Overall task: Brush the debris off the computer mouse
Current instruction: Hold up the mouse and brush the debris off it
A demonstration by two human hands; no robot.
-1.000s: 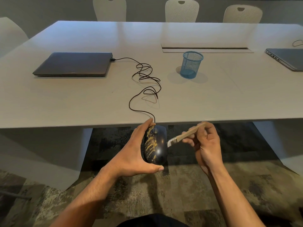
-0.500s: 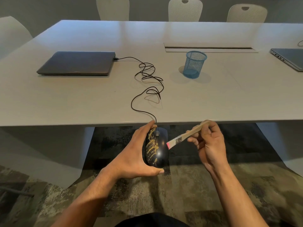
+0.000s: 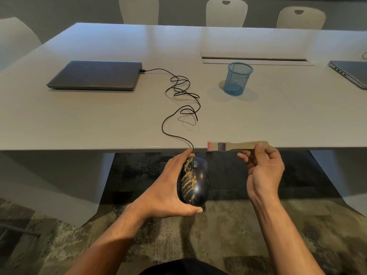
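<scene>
My left hand (image 3: 164, 193) grips a black wired computer mouse (image 3: 195, 180) below the table's front edge, above the carpet. Yellow sandy debris (image 3: 187, 178) streaks the mouse's left half; the right half looks glossy and bare. My right hand (image 3: 262, 169) pinches the wooden handle of a small flat brush (image 3: 236, 146). The brush lies level along the table edge, its pink-tipped bristles pointing left, above and to the right of the mouse and apart from it.
The mouse cable (image 3: 180, 108) runs in loops across the grey table (image 3: 99, 120) to a closed laptop (image 3: 95, 75). A blue mesh cup (image 3: 237, 79) stands at centre right. Another laptop (image 3: 351, 73) lies at the far right. Chairs (image 3: 226, 11) line the far side.
My right hand has lifted the brush up and away from the mouse's right side to the level of the table edge, turning it horizontal. The mouse has stayed in my left hand.
</scene>
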